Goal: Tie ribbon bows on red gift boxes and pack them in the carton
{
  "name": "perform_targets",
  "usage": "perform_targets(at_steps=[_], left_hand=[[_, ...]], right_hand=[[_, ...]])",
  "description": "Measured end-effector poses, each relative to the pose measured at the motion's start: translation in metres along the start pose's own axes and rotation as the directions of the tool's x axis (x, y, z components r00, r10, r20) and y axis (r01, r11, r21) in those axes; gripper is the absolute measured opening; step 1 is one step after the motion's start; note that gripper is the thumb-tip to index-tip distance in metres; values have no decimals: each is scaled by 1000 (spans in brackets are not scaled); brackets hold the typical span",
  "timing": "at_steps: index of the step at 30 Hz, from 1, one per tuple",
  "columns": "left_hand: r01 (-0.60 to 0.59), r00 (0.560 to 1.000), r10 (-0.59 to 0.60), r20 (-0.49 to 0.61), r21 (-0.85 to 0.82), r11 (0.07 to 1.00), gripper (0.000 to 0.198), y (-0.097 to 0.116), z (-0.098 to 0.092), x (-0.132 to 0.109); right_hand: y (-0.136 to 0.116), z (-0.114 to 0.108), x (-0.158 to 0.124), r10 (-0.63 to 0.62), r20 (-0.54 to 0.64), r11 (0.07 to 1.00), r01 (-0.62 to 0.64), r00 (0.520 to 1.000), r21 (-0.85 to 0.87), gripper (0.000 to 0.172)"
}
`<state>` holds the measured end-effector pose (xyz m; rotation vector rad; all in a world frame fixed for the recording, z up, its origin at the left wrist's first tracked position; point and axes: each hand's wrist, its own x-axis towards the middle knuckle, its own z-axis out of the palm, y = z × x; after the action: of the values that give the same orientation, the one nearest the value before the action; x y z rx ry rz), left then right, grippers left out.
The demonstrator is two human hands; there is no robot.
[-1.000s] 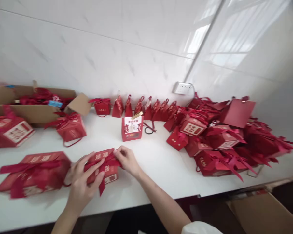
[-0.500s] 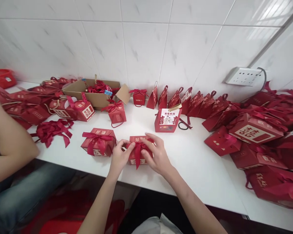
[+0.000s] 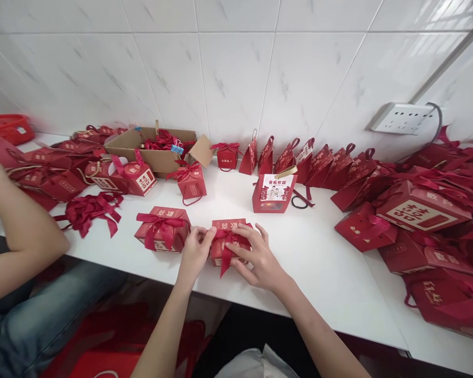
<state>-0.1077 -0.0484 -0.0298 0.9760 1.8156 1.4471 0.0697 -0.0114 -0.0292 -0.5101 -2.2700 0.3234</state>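
Note:
A red gift box with gold characters on top stands near the table's front edge, with a dark red ribbon tied in a bow across it. My left hand is at the box's left side, thumb and index finger pinched on the ribbon's left loop. Over the right half lies my right hand, its fingers spread and a fingertip resting by the bow's knot. Those fingers hide part of the bow. Just left of my left hand is another red box with a bow.
Behind stands a red box with a picture card, near a black-handled tool. Pointed red boxes line the wall. Loose ribbon and a cardboard carton are left; stacked boxes are right. A co-worker's arm rests at left.
My right hand's fingers have spread wider and shifted slightly down and right, uncovering more of the box top. My left hand still pinches the ribbon. The view has shifted slightly.

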Motion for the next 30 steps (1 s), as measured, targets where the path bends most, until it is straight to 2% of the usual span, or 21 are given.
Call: perform_targets(at_steps=[2,3,4,5,6,7,8,9,11,14,17,23,26,30], left_hand=[[11,999,-11,49,6,1000,36,4,0,-3],[9,999,-9,54,-6,1000,35,5,0,-3],[5,999,-4,47,-27,1000,34,6,1,-4],[-1,999,3,36,-54,999,32,6,2,-4],[-6,1000,9,28,-80,997,31,6,3,-4],[-9,1000,11,20,-103,995,30,5,4,-4],[-9,1000,10,9,-122,992,29,5,5,-3],[-8,1000,8,-4,-139,990,28,4,6,-3],[-9,999,4,-32,-168,986,28,1,8,-3],[-34,997,20,-78,-183,983,28,-3,12,-4],[-75,990,58,-130,-127,989,29,-3,15,-7],[-74,978,81,-192,43,996,28,3,19,-14],[-41,982,50,-181,52,998,27,3,20,-14],[23,997,-26,-79,-46,999,28,0,18,-10]], right_hand=[[2,-1,1,141,-100,984,-128,985,122,31],[4,-2,2,276,-172,950,-242,946,196,32],[8,-2,4,435,-220,886,-372,873,276,32],[11,-1,6,587,-223,792,-495,778,358,31],[16,-1,8,709,-173,677,-590,684,439,29],[19,0,11,783,-80,564,-650,617,509,30],[23,2,13,812,32,467,-681,583,564,33],[25,3,15,808,126,395,-687,576,609,36],[27,7,18,778,211,318,-661,592,680,41],[26,10,19,763,205,295,-613,613,733,42],[24,10,16,763,189,273,-574,618,772,41],[22,12,12,786,161,248,-542,597,803,41],[22,15,10,798,162,230,-542,580,808,41],[27,14,8,787,204,218,-572,582,791,42]])
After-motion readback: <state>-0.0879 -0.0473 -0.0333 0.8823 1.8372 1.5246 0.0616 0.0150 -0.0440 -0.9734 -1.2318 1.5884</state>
